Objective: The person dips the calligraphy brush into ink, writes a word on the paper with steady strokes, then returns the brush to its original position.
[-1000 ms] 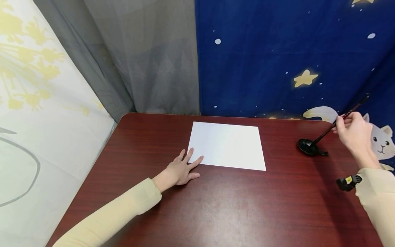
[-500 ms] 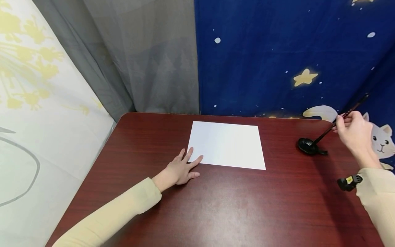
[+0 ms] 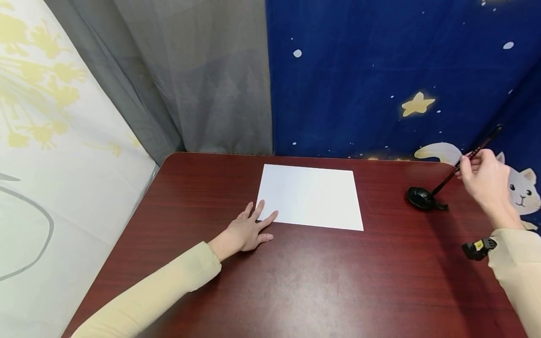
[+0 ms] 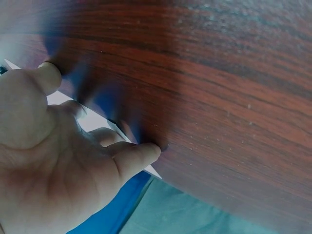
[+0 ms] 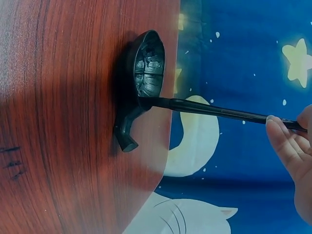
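A sheet of white paper lies on the dark red table. At its near left corner rests my left hand, fingers spread, with two fingertips on the paper. The left wrist view shows the palm and the paper's edge behind the fingers. Over at the right, my right hand pinches the shaft of a dark writing brush, held slanting. In the right wrist view the tip of the brush meets the rim of a small black ink dish with a stubby stem.
The wood-grain table reaches back to a grey curtain and a blue starry curtain. A white patterned cloth hangs along the left side. A small black camera sits at the right wrist.
The brush's lower end has shifted slightly toward the right rim of the ink dish. The left hand and the paper hold their places; the head view has tilted very slightly.
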`<state>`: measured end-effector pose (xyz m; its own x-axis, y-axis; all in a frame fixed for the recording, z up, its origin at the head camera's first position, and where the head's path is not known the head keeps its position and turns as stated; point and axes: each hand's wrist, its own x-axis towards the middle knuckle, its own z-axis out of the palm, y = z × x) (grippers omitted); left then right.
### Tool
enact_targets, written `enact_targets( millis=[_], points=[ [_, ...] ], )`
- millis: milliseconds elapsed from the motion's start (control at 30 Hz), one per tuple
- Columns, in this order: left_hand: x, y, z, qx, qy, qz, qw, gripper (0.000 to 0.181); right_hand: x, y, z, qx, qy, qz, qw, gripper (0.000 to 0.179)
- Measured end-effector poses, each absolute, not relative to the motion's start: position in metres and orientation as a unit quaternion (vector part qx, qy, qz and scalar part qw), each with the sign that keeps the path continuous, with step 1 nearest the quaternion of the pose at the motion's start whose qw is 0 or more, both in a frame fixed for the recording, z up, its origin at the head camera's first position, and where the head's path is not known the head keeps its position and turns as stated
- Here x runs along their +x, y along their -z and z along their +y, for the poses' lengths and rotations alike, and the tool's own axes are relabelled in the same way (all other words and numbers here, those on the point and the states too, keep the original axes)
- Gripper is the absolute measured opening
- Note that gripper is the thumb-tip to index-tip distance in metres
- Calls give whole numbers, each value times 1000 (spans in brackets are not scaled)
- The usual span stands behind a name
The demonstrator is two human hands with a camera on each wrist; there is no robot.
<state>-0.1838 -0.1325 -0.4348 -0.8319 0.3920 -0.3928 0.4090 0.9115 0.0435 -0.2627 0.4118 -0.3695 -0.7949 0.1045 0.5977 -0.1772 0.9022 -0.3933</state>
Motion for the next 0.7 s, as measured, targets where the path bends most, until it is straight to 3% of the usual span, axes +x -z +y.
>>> enact_targets(
  millis=[700],
  points=[
    [-184, 435, -133, 209, 21, 957, 198, 67, -260, 366, 410, 37, -226, -910, 345, 29]
  ],
)
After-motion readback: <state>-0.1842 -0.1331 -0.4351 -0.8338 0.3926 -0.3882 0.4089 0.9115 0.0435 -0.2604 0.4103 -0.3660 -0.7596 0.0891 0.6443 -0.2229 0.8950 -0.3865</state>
